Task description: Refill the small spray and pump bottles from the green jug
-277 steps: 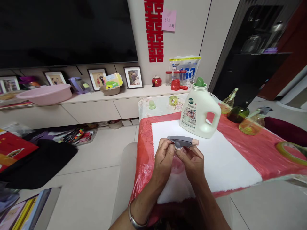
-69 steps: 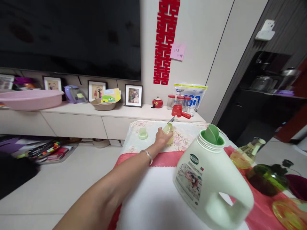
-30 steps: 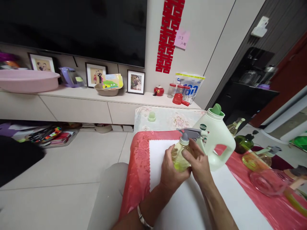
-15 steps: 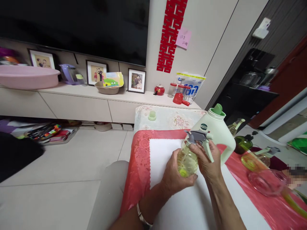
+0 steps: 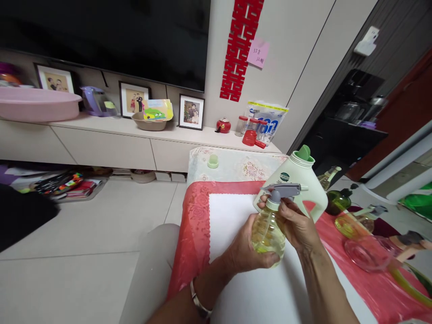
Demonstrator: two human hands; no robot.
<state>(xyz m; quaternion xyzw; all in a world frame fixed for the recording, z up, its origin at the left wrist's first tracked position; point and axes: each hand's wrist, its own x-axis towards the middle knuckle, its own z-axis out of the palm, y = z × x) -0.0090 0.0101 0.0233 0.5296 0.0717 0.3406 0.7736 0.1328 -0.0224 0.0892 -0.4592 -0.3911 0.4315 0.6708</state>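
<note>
A clear spray bottle [image 5: 270, 234] with yellowish liquid is held slightly tilted above the white sheet [image 5: 224, 216]. My left hand [image 5: 248, 247] wraps round its body from the left, thumb across the front. At the neck, my right hand [image 5: 295, 220] grips the collar below the grey spray head [image 5: 285, 191], whose nozzle points right; some of its fingers are hidden behind the bottle. Just behind stands a large pale green jug [image 5: 303, 180] with an open mouth and a green spout. Its likely cap, a small green cup-shaped piece [image 5: 213, 161], rests on the floral cloth.
On the right of the red tablecloth [image 5: 194, 234] stand a dark green pump bottle [image 5: 337, 201], another spray bottle [image 5: 362, 220] and a pink transparent bowl [image 5: 367, 254]. A cabinet [image 5: 118, 148] with photo frames and a pink basin [image 5: 37, 104] runs along the wall.
The spray head has turned on the bottle, its nozzle swinging round to point right. My right hand's fingers have shifted round the collar, and the bottle sits slightly lower.
</note>
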